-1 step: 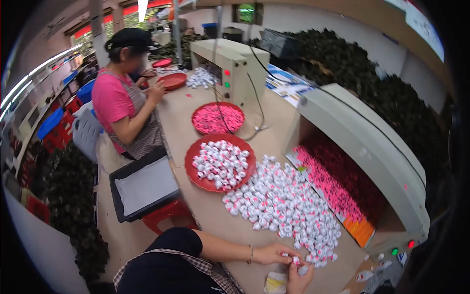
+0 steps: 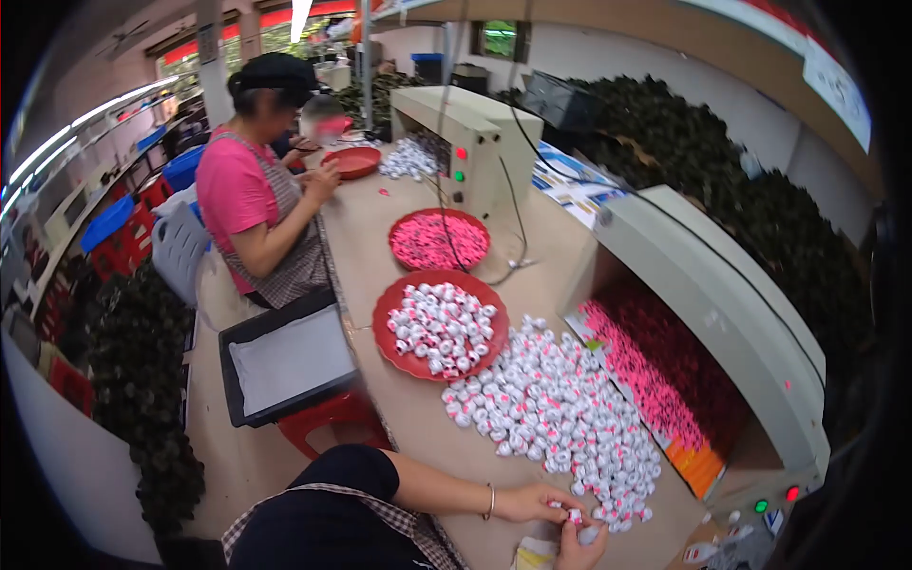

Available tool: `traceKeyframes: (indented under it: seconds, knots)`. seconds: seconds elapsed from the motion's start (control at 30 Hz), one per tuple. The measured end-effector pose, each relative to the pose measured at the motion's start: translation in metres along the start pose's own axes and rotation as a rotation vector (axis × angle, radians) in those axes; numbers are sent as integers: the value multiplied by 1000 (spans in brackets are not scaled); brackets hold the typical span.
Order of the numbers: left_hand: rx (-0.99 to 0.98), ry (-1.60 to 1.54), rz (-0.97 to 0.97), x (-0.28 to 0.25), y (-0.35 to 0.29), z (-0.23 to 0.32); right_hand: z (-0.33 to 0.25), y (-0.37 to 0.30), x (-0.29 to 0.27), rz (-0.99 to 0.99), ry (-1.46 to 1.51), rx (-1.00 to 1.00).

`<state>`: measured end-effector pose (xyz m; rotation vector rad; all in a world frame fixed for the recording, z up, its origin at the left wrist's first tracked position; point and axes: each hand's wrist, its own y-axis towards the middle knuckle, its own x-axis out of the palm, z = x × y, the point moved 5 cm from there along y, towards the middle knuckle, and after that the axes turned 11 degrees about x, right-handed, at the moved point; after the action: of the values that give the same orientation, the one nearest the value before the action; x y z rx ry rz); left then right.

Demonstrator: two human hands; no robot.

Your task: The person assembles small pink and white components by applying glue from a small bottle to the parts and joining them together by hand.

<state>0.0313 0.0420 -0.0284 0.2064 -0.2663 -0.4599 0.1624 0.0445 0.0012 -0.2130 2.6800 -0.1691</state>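
Observation:
Close together at the table's front edge, my left hand (image 2: 534, 502) and my right hand (image 2: 578, 549) pinch a small round white piece with pink on it (image 2: 575, 517). A pale greyish-white patch (image 2: 589, 535) shows at my right fingers; I cannot make out what it is. Just beyond my hands spreads a big heap of the same white and pink pieces (image 2: 560, 404). A red dish (image 2: 382, 328) on its left holds more of them. Beside my wrists lies a folded white and yellow cloth or paper (image 2: 535, 554).
A beige machine (image 2: 722, 275) with pink pieces (image 2: 646, 370) inside its opening stands at right; another machine (image 2: 465, 142) is farther back. A second red dish (image 2: 391, 249) holds pink pieces. A black tray (image 2: 233, 380) rests on a red stool (image 2: 332, 418). A co-worker (image 2: 252, 190) sits at left.
The whole view has shifted slightly, so the table and dishes sit a little lower and farther right. My hands keep their pinch on the small piece.

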Motion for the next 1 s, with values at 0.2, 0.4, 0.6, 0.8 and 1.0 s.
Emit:
traceKeyframes:
  seconds: [0.2, 0.4, 0.6, 0.8, 1.0]
  knots:
    - [163, -140, 49, 3, 7, -2, 3, -3, 2, 3, 21, 2]
    - [160, 116, 109, -3, -2, 27, 6, 12, 3, 133, -145, -216]
    - [-7, 361, 201, -9, -15, 34, -3, 7, 7, 81, -198, -238]
    - [184, 27, 136, 3, -27, 43, -35, -18, 12, -146, 34, -186]
    - [99, -147, 328, -28, -64, 47, -44, -43, 22, -173, 235, -203]
